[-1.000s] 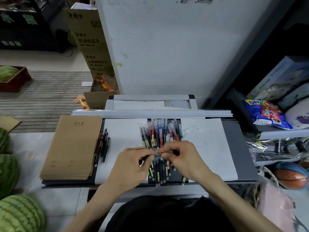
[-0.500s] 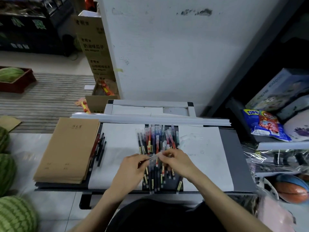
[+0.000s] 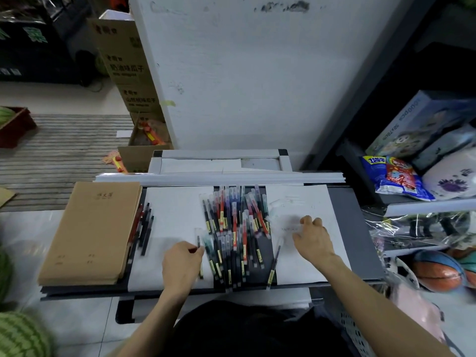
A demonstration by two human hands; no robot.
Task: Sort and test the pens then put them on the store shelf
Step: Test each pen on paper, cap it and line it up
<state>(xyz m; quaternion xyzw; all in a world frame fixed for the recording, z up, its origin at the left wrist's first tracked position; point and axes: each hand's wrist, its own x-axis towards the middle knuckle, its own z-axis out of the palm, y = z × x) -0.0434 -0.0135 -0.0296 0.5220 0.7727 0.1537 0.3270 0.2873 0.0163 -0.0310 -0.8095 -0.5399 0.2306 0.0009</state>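
Down on the dark grey work surface (image 3: 355, 228), seen from the head camera, a heap of wrapped pens (image 3: 235, 233) lies between two white sheets of paper, their red, blue, black and green barrels mostly pointing away from the person. The left hand (image 3: 181, 264) rests on the left sheet (image 3: 172, 217) at the heap's near-left edge, fingers curled around one dark pen (image 3: 198, 242) that stands out beyond the thumb; a clear wrapper seems to trail off its far end, though blur makes this uncertain. The right hand (image 3: 313, 240) lies palm-down on the right sheet (image 3: 306, 264), well apart from the left, with its fingers bent toward the paper; whether it pinches anything I cannot tell, since that area is smeared. One loose pen (image 3: 274, 264) lies slanted just beside the right wrist, at the sheet's left edge. Further left, a small group of unwrapped pens (image 3: 143, 230) lies along the edge of a stack of brown notebooks (image 3: 90, 233). Watermelons (image 3: 20, 336) sit on the floor at lower left. On the right, the store shelf (image 3: 425, 207) holds a blue snack bag (image 3: 396, 179) and boxed goods, with a basketball (image 3: 438, 270) lower down.
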